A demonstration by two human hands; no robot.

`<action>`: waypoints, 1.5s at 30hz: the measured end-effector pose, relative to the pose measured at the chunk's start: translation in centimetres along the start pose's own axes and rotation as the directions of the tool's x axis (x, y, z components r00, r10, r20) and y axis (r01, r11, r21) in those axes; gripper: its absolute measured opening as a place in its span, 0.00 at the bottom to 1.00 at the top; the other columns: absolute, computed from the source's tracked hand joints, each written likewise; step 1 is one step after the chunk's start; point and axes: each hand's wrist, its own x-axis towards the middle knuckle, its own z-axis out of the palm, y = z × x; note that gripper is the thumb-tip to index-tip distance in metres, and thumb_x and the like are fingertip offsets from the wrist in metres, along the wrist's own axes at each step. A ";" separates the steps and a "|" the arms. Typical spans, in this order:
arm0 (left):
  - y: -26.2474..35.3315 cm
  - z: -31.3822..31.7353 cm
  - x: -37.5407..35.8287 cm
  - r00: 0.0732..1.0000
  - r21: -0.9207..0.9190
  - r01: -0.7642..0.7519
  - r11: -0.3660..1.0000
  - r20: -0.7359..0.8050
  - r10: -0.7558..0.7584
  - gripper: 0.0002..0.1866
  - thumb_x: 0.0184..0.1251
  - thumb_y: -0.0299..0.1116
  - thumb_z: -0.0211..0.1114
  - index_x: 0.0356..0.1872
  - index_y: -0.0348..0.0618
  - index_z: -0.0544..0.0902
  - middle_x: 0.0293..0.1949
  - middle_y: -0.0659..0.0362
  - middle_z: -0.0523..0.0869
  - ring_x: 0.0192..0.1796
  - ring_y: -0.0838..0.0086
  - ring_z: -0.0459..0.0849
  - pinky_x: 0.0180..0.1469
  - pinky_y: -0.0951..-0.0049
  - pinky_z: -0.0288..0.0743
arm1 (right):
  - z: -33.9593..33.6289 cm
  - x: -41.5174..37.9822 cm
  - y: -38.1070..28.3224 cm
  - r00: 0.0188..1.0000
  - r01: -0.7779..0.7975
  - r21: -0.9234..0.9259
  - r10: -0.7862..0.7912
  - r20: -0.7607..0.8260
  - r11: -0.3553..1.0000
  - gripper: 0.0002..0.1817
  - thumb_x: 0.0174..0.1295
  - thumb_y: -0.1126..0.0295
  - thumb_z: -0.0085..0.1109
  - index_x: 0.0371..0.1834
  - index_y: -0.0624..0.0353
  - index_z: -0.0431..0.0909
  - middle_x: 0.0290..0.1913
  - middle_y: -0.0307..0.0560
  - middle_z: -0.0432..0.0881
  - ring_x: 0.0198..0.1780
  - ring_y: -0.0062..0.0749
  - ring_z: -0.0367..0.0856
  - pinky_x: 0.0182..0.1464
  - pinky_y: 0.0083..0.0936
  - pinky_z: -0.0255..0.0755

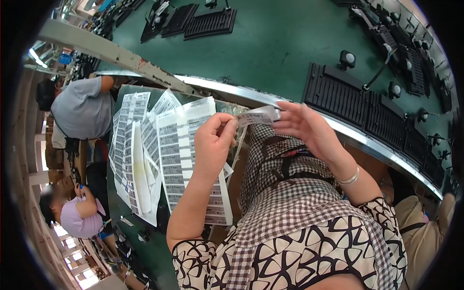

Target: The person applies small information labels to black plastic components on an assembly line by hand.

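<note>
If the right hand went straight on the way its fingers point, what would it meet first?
Most likely the label, whose end lies at the right hand; whether they already touch is unclear. Beyond, the left hand pinches the label's other end.

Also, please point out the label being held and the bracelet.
Held label (255,117): head view, on its printed face.
Bracelet (350,179): head view, on the front of its band.
</note>
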 end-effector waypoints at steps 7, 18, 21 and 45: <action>1.4 1.8 3.2 0.976 0.067 -0.193 0.979 -0.089 0.198 0.05 0.69 0.26 0.64 0.35 0.34 0.81 0.24 0.65 0.78 0.25 0.85 0.75 0.29 0.82 0.70 | -8.8 -2.8 -3.6 0.708 -0.220 -0.971 -0.700 -0.091 -0.096 0.30 0.61 0.61 0.64 0.65 0.62 0.71 0.67 0.61 0.70 0.69 0.55 0.66 0.70 0.45 0.60; 3.1 3.6 8.4 0.984 -0.055 -0.167 0.984 -0.079 0.162 0.07 0.74 0.30 0.62 0.40 0.36 0.80 0.27 0.64 0.79 0.26 0.84 0.76 0.30 0.83 0.71 | -7.8 5.7 -4.8 0.697 0.063 -0.971 -0.707 -0.123 0.232 0.22 0.59 0.62 0.68 0.53 0.62 0.80 0.50 0.50 0.82 0.49 0.35 0.80 0.54 0.33 0.72; 3.1 4.1 9.6 0.982 -0.067 -0.182 0.981 -0.059 0.179 0.07 0.74 0.30 0.61 0.40 0.36 0.80 0.27 0.64 0.79 0.26 0.84 0.76 0.30 0.83 0.72 | -9.1 7.3 -8.4 0.446 0.105 -0.819 -0.763 -0.469 0.564 0.13 0.60 0.67 0.67 0.42 0.65 0.83 0.36 0.45 0.84 0.30 0.26 0.78 0.35 0.23 0.73; 7.6 11.6 19.4 0.963 -0.161 -0.264 0.951 -0.096 0.251 0.09 0.73 0.34 0.63 0.38 0.38 0.81 0.26 0.64 0.79 0.24 0.83 0.77 0.26 0.83 0.69 | -10.7 10.6 -15.2 0.839 0.059 -0.799 -0.464 -0.285 0.598 0.13 0.69 0.68 0.52 0.46 0.61 0.84 0.29 0.35 0.79 0.27 0.17 0.71 0.32 0.20 0.70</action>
